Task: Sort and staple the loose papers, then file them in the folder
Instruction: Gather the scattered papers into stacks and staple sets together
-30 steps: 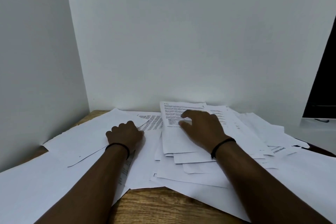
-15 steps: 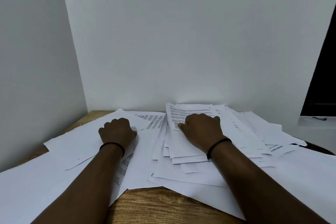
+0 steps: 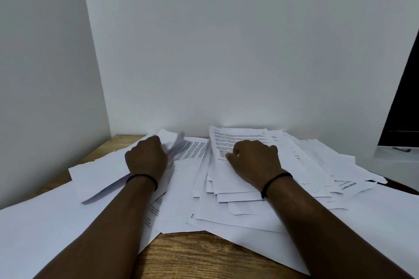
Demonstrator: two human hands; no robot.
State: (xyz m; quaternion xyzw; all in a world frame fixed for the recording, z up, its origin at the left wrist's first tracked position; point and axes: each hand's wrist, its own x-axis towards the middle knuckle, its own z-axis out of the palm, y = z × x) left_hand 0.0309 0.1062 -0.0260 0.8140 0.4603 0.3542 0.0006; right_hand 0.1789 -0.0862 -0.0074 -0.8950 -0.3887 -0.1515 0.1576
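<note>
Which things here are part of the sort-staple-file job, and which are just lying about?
In the job:
left hand, gripping a blurred sheet
right hand, resting on the paper stack
loose papers across the desk

Lying about:
white unit at right

No stapler or folder in view.

Left hand (image 3: 146, 157): fingers hidden behind knuckles, sheet (image 3: 174, 145) at them motion-blurred; right hand (image 3: 255, 161): fingertips hidden; printed text on papers (image 3: 240, 137) too small to read; right-edge dark object (image 3: 405, 106) cut off.
</note>
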